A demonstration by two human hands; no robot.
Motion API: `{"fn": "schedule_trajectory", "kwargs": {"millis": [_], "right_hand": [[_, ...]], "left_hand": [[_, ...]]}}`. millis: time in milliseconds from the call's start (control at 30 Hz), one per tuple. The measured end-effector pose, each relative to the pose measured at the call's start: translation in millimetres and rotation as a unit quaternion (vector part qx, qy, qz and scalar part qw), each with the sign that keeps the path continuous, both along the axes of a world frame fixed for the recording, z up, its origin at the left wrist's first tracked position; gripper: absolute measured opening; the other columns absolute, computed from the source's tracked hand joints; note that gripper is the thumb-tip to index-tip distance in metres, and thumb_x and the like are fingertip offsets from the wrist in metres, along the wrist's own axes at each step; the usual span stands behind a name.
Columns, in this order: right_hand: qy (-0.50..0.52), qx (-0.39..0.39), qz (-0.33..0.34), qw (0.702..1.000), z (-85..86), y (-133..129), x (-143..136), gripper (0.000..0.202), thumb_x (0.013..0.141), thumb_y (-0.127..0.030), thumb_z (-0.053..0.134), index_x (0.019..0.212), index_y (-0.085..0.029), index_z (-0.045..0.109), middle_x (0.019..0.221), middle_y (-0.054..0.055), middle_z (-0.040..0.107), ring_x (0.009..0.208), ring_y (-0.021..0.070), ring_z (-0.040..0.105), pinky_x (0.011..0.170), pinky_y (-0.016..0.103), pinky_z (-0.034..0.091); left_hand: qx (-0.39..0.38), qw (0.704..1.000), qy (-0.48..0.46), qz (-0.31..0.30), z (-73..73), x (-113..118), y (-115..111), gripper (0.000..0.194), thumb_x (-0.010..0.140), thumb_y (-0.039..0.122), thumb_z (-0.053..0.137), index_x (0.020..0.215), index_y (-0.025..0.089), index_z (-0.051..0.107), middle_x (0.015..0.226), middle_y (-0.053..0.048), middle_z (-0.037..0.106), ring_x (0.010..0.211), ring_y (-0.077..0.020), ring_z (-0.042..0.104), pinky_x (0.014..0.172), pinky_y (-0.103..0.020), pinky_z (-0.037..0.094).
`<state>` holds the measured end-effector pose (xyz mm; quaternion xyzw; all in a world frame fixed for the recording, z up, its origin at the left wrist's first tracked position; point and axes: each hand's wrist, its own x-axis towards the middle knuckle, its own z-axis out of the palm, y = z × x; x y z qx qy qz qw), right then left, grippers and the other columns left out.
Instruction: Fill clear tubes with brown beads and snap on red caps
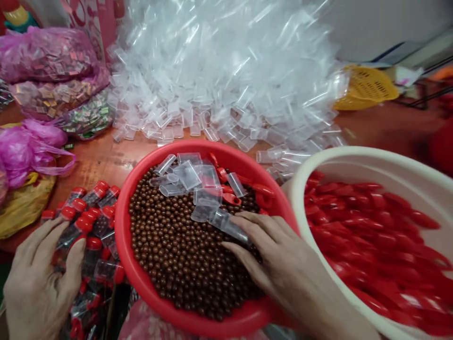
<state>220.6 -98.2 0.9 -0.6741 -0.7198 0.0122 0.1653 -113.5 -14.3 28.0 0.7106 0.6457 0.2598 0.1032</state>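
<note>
Right hand [283, 257] round clear tube [231, 229], pinch unclear; left hand [40, 276] spread by capped tubes [84, 225].

"See what at the centre?"
"See a basin [122, 226] of balls [184, 255], with loose tubes [189, 175] and a few caps [232, 199] on top toward the back."
"Find what on the right?"
"Find a tub [300, 198] right beside the basin, with a load of pieces [382, 250] inside."
"And behind?"
"See a heap of tubes [226, 71] on the table [106, 158], with a basket [370, 87] to its right."
"And left?"
"Find capped tubes [95, 219] next to the basin, under the left hand [42, 278]; bags [49, 61] farther back, left of the heap."
"The right hand [281, 255]?"
"Over the balls, by the loose tubes."
</note>
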Motion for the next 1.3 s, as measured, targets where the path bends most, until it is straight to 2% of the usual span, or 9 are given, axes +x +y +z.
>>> {"fn": "schedule_trajectory", "kwargs": {"millis": [67, 200, 367, 533, 700, 867, 1067, 1167, 1300], "right_hand": [[0.0, -0.054, -0.017, 0.998, -4.8, -0.6, 8.0, 0.027, 0.096, -0.028, 0.05, 0.118, -0.015, 0.059, 0.108, 0.013, 0.07, 0.095, 0.028, 0.065, 0.083, 0.045, 0.055], [0.044, -0.096, -0.016, 0.994, -7.0, 0.1, 12.2, 0.027, 0.095, -0.024, 0.053, 0.12, -0.015, 0.057, 0.107, 0.012, 0.07, 0.097, 0.0265, 0.065, 0.086, 0.044, 0.054], [0.149, -0.112, 0.06, 0.981, 8.9, 1.3, 6.3, 0.026, 0.091, -0.023, 0.061, 0.116, -0.023, 0.056, 0.105, 0.005, 0.068, 0.096, 0.0215, 0.062, 0.084, 0.036, 0.054], [0.225, -0.091, 0.128, 0.962, 17.2, 4.7, -4.6, 0.02, 0.093, -0.024, 0.06, 0.111, -0.024, 0.055, 0.1, 0.003, 0.068, 0.092, 0.0191, 0.06, 0.079, 0.031, 0.053], [0.249, -0.083, 0.133, 0.956, 14.1, 3.8, -9.7, 0.016, 0.096, -0.025, 0.055, 0.112, -0.022, 0.054, 0.102, 0.005, 0.067, 0.094, 0.0177, 0.061, 0.081, 0.029, 0.052], [0.249, -0.135, 0.138, 0.949, 24.2, 6.3, -8.9, 0.01, 0.097, -0.03, 0.053, 0.105, -0.025, 0.056, 0.097, 0.003, 0.067, 0.088, 0.0168, 0.064, 0.075, 0.027, 0.054], [0.186, -0.106, 0.064, 0.975, 23.7, -3.0, 8.6, 0.022, 0.097, -0.034, 0.054, 0.116, -0.022, 0.055, 0.106, 0.007, 0.066, 0.094, 0.0191, 0.065, 0.079, 0.029, 0.054], [0.117, -0.12, 0.086, 0.982, 15.1, -5.5, 17.2, 0.023, 0.098, -0.031, 0.05, 0.119, -0.022, 0.055, 0.112, 0.008, 0.066, 0.099, 0.0207, 0.065, 0.082, 0.031, 0.054], [-0.036, -0.109, 0.133, 0.984, 7.1, 3.9, 22.3, 0.021, 0.09, -0.013, 0.051, 0.108, -0.016, 0.062, 0.097, 0.008, 0.068, 0.083, 0.0226, 0.065, 0.07, 0.034, 0.053]], "left_hand": [[0.036, 0.997, 0.03, -0.059, 0.4, 21.9, 1.6, 0.033, 0.091, 0.027, 0.058, 0.124, 0.026, 0.06, 0.137, -0.002, 0.059, 0.13, -0.0295, 0.053, 0.119, -0.049, 0.034], [0.035, 0.959, -0.027, -0.281, -1.2, 71.7, -5.4, 0.033, 0.091, 0.016, 0.058, 0.124, 0.018, 0.057, 0.126, -0.007, 0.065, 0.12, -0.0215, 0.059, 0.111, -0.036, 0.045], [-0.125, 0.903, -0.088, -0.401, -3.9, 117.9, -12.2, 0.043, 0.093, 0.027, 0.06, 0.133, 0.014, 0.049, 0.131, -0.012, 0.063, 0.123, -0.0218, 0.058, 0.106, -0.033, 0.05], [-0.223, 0.871, -0.201, -0.389, -3.9, 131.6, -9.1, 0.036, 0.091, 0.025, 0.063, 0.125, 0.016, 0.055, 0.11, -0.008, 0.066, 0.092, -0.0157, 0.066, 0.082, -0.025, 0.057], [-0.227, 0.845, -0.235, -0.423, -6.0, 130.6, -7.2, 0.032, 0.092, 0.029, 0.063, 0.119, 0.013, 0.057, 0.113, -0.01, 0.065, 0.105, -0.0183, 0.062, 0.094, -0.027, 0.051], [-0.251, 0.837, -0.218, -0.436, -6.8, 126.3, -9.4, 0.028, 0.093, 0.032, 0.062, 0.114, 0.015, 0.056, 0.105, -0.007, 0.065, 0.097, -0.0179, 0.062, 0.087, -0.026, 0.052], [-0.185, 0.911, -0.167, -0.328, 11.4, 90.9, -7.6, 0.031, 0.095, 0.043, 0.056, 0.118, 0.022, 0.052, 0.111, -0.004, 0.062, 0.1, -0.0157, 0.061, 0.088, -0.023, 0.05], [-0.196, 0.9, -0.096, -0.377, 16.8, 82.1, -0.8, 0.04, 0.094, 0.045, 0.057, 0.126, 0.021, 0.048, 0.122, -0.006, 0.061, 0.113, -0.0173, 0.06, 0.095, -0.024, 0.048], [-0.149, 0.905, -0.01, -0.399, 13.9, 88.0, 11.7, 0.032, 0.094, 0.024, 0.057, 0.124, 0.02, 0.046, 0.121, -0.006, 0.064, 0.111, -0.0171, 0.062, 0.094, -0.026, 0.05]]}}
